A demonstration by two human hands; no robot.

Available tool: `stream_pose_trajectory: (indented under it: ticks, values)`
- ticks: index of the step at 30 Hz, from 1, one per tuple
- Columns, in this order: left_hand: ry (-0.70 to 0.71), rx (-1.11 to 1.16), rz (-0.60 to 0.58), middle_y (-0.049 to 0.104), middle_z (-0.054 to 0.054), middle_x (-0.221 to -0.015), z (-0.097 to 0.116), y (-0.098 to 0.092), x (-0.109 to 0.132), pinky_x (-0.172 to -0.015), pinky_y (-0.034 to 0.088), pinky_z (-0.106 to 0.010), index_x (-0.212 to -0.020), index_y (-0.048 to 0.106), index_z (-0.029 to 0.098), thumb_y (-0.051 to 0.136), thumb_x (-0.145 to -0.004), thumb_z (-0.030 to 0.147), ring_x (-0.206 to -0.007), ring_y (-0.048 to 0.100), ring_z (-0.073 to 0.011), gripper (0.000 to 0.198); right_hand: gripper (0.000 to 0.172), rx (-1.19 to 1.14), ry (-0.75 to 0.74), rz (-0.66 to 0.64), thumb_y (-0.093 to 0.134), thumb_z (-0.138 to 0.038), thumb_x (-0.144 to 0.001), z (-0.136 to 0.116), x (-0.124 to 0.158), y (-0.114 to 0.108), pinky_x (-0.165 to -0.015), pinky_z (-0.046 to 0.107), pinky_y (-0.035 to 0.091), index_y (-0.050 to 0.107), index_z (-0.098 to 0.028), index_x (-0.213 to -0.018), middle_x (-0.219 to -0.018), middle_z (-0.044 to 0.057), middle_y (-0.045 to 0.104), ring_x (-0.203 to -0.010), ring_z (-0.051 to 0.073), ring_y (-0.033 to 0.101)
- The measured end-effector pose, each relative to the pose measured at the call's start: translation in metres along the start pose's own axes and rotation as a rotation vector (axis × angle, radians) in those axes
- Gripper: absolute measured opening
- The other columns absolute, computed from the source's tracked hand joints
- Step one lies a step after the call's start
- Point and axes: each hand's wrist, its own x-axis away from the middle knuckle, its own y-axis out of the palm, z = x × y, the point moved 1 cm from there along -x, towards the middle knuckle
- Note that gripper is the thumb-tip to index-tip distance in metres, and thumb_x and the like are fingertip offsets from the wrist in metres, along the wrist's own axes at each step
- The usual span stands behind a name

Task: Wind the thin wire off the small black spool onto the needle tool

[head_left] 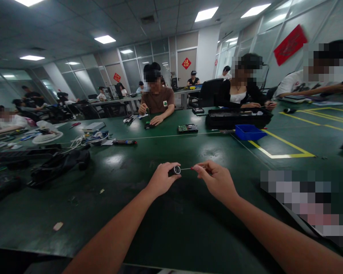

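Low in the middle of the frame I see my left hand (161, 178) and right hand (217, 180) close together above the dark green counter (171, 224). The left fingers (168, 167) are curled and pinch a small black cylinder (175, 170) whose silvery end faces right. The right fingers (199, 169) are pressed together on a thin rod (186, 168) with a red part at the grip. The rod runs level to the cylinder's silvery end. I cannot tell whether it goes inside.

Toward the upper right of centre sit a blue tray (248, 132) and a long black case (237, 118), and a circuit board (188, 128) lies just left of them. Across the counter a person in a brown shirt (157, 101) has both hands on small parts.
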Motion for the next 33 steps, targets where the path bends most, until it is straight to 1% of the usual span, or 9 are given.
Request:
stream_pose_trajectory:
  ticks: [5, 10, 15, 19, 21, 24, 27, 30, 33]
  values:
    - [0.014, 0.000, -0.026, 0.067, -0.005, -0.110, 0.001, -0.001, 0.001, -0.093, 0.045, -0.039, -0.119, 0.066, 0.025, 0.071, -0.083, 0.024, -0.104, 0.060, -0.0237, 0.037, 0.025, -0.040, -0.054, -0.054, 0.051, -0.041, -0.093, -0.002, 0.002, 0.001, -0.065, 0.030, 0.048, 0.064, -0.022, -0.103, -0.074, 0.001, 0.069, -0.069, 0.019, 0.067]
    - [0.030, 0.008, -0.029, 0.067, -0.005, -0.111, 0.003, 0.000, 0.001, -0.094, 0.045, -0.039, -0.119, 0.066, 0.025, 0.072, -0.082, 0.023, -0.105, 0.060, -0.0236, 0.037, 0.035, 0.034, 0.004, -0.043, 0.045, -0.050, -0.095, 0.003, 0.002, 0.005, -0.052, 0.029, 0.039, 0.066, -0.022, -0.088, -0.060, -0.001, 0.060, -0.054, 0.017, 0.057]
    - [0.032, 0.015, -0.017, 0.068, -0.005, -0.109, 0.003, 0.001, 0.000, -0.094, 0.045, -0.037, -0.118, 0.066, 0.023, 0.073, -0.081, 0.020, -0.104, 0.061, -0.0228, 0.038, 0.028, -0.045, -0.031, -0.021, 0.045, -0.041, -0.096, 0.010, 0.001, 0.006, -0.064, 0.031, 0.045, 0.060, -0.023, -0.111, -0.087, 0.003, 0.069, -0.074, 0.019, 0.063]
    - [0.023, 0.004, -0.021, 0.068, -0.004, -0.109, 0.001, 0.000, 0.000, -0.094, 0.044, -0.037, -0.118, 0.066, 0.023, 0.073, -0.081, 0.021, -0.102, 0.061, -0.0226, 0.038, 0.030, -0.037, 0.008, -0.071, 0.040, -0.043, -0.098, 0.010, 0.001, 0.007, -0.063, 0.032, 0.044, 0.062, -0.024, -0.105, -0.079, 0.002, 0.065, -0.070, 0.019, 0.061]
    - [0.034, 0.000, -0.028, 0.067, -0.004, -0.108, 0.001, 0.000, 0.000, -0.093, 0.045, -0.037, -0.118, 0.066, 0.024, 0.073, -0.081, 0.022, -0.102, 0.061, -0.0226, 0.038, 0.028, -0.061, 0.045, -0.033, 0.043, -0.042, -0.096, 0.009, 0.001, 0.007, -0.065, 0.032, 0.045, 0.061, -0.024, -0.105, -0.082, 0.002, 0.067, -0.071, 0.020, 0.061]
    - [0.034, -0.007, -0.039, 0.067, -0.004, -0.108, 0.001, -0.001, 0.000, -0.093, 0.045, -0.038, -0.119, 0.066, 0.024, 0.072, -0.082, 0.023, -0.102, 0.060, -0.0229, 0.037, 0.024, -0.187, 0.104, 0.027, 0.055, -0.042, -0.090, 0.010, -0.001, 0.009, -0.072, 0.035, 0.048, 0.061, -0.022, -0.101, -0.089, 0.005, 0.069, -0.078, 0.021, 0.063]
    - [0.025, -0.004, -0.028, 0.066, -0.005, -0.111, 0.002, -0.002, -0.001, -0.095, 0.045, -0.039, -0.121, 0.064, 0.024, 0.069, -0.084, 0.022, -0.105, 0.060, -0.0234, 0.037, 0.030, -0.419, 0.196, 0.042, 0.062, -0.048, -0.085, 0.015, -0.005, 0.013, -0.080, 0.038, 0.051, 0.065, -0.020, -0.094, -0.087, 0.006, 0.069, -0.082, 0.021, 0.063]
    - [0.070, -0.002, 0.000, 0.065, -0.005, -0.115, 0.003, -0.003, -0.002, -0.098, 0.043, -0.041, -0.124, 0.062, 0.025, 0.067, -0.086, 0.023, -0.109, 0.059, -0.0235, 0.038, 0.032, -0.737, 0.374, 0.047, 0.064, -0.052, -0.082, 0.025, -0.010, 0.017, -0.076, 0.040, 0.055, 0.065, -0.020, -0.086, -0.073, 0.004, 0.063, -0.069, 0.019, 0.061]
    - [0.081, -0.045, -0.025, 0.065, -0.005, -0.117, 0.002, -0.003, -0.003, -0.101, 0.041, -0.045, -0.124, 0.062, 0.027, 0.067, -0.086, 0.023, -0.111, 0.058, -0.0245, 0.038, 0.029, -0.764, 0.411, 0.117, 0.065, -0.050, -0.082, 0.031, -0.013, 0.017, -0.072, 0.039, 0.056, 0.062, -0.021, -0.080, -0.070, 0.002, 0.060, -0.063, 0.017, 0.059]
